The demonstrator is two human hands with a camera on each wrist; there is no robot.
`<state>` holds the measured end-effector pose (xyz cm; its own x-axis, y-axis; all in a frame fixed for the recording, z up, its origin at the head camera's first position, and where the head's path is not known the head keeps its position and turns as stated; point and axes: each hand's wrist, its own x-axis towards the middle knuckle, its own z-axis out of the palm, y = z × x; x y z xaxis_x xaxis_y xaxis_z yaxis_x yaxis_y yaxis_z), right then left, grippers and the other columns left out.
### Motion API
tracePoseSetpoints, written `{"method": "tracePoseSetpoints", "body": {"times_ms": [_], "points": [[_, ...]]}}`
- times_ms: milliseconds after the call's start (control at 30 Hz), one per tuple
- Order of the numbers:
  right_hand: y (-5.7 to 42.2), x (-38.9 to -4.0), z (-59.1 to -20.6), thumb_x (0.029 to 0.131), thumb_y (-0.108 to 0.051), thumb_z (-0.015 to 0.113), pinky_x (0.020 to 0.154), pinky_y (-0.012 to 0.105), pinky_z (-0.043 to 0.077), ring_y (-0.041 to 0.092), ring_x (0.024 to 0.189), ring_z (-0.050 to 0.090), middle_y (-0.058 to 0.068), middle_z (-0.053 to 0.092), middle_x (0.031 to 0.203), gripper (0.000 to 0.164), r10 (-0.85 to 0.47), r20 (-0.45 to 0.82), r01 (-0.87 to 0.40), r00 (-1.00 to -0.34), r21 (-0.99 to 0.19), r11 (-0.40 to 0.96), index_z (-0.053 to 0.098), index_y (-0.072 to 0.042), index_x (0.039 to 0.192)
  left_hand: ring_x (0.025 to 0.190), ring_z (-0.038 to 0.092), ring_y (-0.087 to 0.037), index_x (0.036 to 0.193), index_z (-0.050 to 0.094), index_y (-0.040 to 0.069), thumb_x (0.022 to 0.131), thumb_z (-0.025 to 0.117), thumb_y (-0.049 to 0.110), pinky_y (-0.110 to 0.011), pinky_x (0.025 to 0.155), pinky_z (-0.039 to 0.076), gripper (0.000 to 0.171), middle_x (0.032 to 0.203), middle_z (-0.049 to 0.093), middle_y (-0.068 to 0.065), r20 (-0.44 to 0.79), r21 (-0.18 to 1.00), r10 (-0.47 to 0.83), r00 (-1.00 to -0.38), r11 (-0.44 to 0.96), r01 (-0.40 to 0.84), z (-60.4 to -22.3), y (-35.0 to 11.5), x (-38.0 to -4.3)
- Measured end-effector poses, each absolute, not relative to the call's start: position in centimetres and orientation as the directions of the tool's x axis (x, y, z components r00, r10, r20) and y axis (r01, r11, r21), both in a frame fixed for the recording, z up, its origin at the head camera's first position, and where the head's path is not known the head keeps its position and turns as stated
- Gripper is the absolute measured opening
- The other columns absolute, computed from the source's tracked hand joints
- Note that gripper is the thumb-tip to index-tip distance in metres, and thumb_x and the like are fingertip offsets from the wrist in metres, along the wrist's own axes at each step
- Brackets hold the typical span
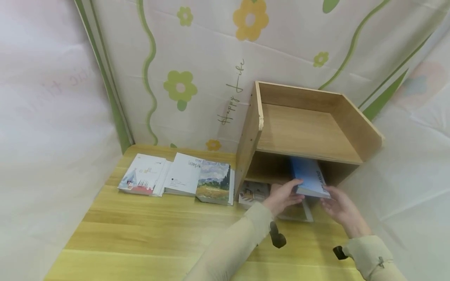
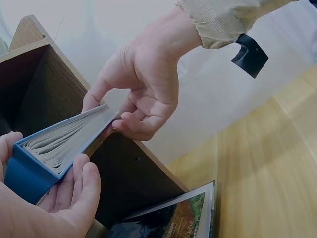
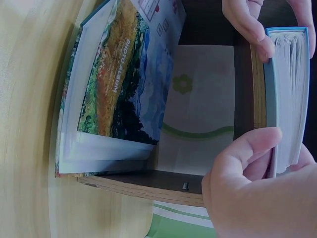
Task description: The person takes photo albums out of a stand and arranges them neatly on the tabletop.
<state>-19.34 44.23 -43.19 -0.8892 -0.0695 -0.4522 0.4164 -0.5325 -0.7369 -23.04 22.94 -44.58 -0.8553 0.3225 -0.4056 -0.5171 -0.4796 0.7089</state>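
On my head view, the wooden shelf unit (image 1: pixel 299 125) stands on the worktop (image 1: pixel 140 230), the blue album (image 1: pixel 309 177) partly inside its middle compartment, the left hand (image 1: pixel 284 198) and right hand (image 1: pixel 341 207) reaching forward at either side. In the left wrist view I see both hands' fingers parted by the album's thickness, pinching its edges. My right wrist view shows a painted photo album (image 3: pixel 121 74) in the bottom compartment, jutting past the front.
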Motion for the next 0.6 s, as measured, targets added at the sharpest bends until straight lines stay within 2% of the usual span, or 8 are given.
{"method": "tracePoseSetpoints", "body": {"times_ms": [300, 433, 600], "points": [[44.31, -19.44, -43.64, 0.105, -0.015, 0.048, 0.078, 0.022, 0.052, 0.015, 0.082, 0.058, 0.004, 0.063, 0.095, 0.017, -0.052, -0.447, 0.401, -0.893, -0.739, -0.542, 0.064, -0.012, 0.1, 0.083, 0.07, -0.033, 0.104, 0.074, 0.007, 0.086, 0.076, 0.022, -0.04, 0.075, 0.059, 0.024, 0.098, 0.064, -0.015, -0.33, 0.724, 0.429, -0.841, -0.457, -0.517, -44.66, 22.05, -23.37], [44.47, -19.44, -43.86, 0.105, -0.015, 0.048, 0.079, 0.023, 0.052, 0.016, 0.083, 0.057, 0.004, 0.062, 0.097, 0.015, -0.046, -0.446, 0.395, -0.894, -0.734, -0.553, 0.063, -0.012, 0.101, 0.08, 0.07, -0.032, 0.102, 0.075, 0.007, 0.085, 0.078, 0.021, -0.04, 0.074, 0.06, 0.022, 0.098, 0.065, -0.015, -0.345, 0.715, 0.414, -0.843, -0.465, -0.521, -44.97, 22.38, -23.46], [44.43, -19.54, -43.92, 0.104, -0.014, 0.049, 0.077, 0.023, 0.052, 0.016, 0.083, 0.057, 0.005, 0.062, 0.097, 0.012, -0.045, -0.435, 0.385, -0.899, -0.739, -0.552, 0.061, -0.013, 0.103, 0.084, 0.069, -0.037, 0.102, 0.074, 0.007, 0.084, 0.078, 0.02, -0.044, 0.079, 0.058, 0.023, 0.095, 0.066, -0.017, -0.356, 0.707, 0.407, -0.841, -0.471, -0.527, -44.92, 22.37, -23.49]]}}
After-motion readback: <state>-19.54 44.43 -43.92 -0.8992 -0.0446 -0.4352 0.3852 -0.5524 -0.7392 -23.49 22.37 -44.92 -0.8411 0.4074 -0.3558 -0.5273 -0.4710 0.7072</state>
